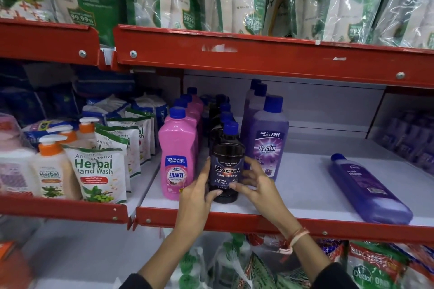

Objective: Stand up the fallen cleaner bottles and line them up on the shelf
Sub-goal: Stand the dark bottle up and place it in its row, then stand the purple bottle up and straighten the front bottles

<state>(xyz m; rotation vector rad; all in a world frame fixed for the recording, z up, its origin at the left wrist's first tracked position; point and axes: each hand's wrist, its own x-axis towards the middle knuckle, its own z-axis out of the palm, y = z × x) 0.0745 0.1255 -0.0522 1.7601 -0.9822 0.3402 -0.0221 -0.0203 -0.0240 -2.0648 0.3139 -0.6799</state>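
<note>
On the far left sit the herbal hand wash pouches [99, 176] and pump bottles [50, 169], on a neighbouring shelf section. Next comes the pink Shakti bottle [177, 155], upright at the front of its row on the white shelf [305, 185]. Your left hand [196, 195] wraps the left side of the black Bactin bottle [226, 166], thumb across the lower label and fingers behind. That bottle stands upright near the shelf's front edge, heading a row of dark bottles with blue caps. Your right hand [254, 183] cups its right side, fingers spread, with the index fingertip touching the label; a thread band circles that wrist. Just behind your right hand stands the purple Bactin bottle [269, 138], upright with more purple ones behind it. Well apart to the right, a fallen purple bottle [368, 187] lies flat on the shelf, cap pointing toward the back, base near the red front lip [234, 220].
</note>
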